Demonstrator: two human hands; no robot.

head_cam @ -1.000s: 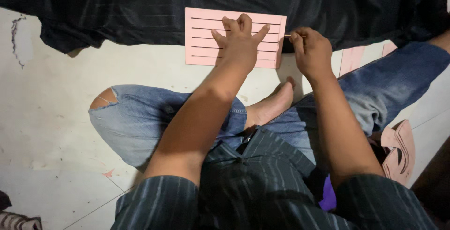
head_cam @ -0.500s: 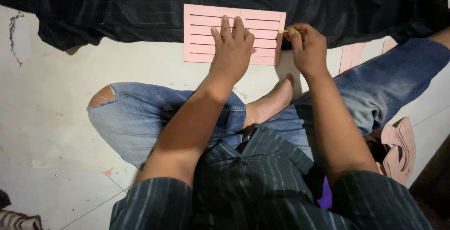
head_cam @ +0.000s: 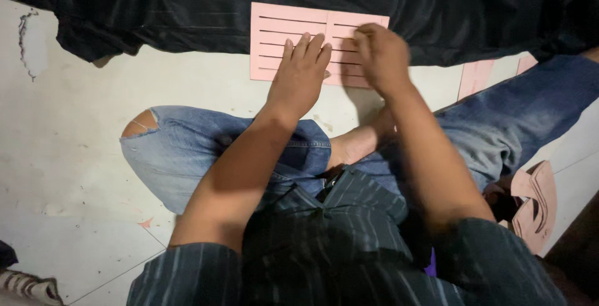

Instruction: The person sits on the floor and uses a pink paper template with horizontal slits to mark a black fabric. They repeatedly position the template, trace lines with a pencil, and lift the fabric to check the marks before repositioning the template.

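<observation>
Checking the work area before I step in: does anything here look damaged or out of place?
Two things. The jeans are torn open at the bent knee. The pale floor has a chipped patch near the dark cloth. The pink slotted sheet under both hands looks flat and whole.

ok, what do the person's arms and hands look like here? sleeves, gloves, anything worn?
Both hands are bare: left hand, right hand. No gloves, rings or watch visible. Forearms are bare too. Dark sleeves with thin pale stripes end about the elbow on both arms, matching the shirt. The right hand is slightly blurred.
</observation>
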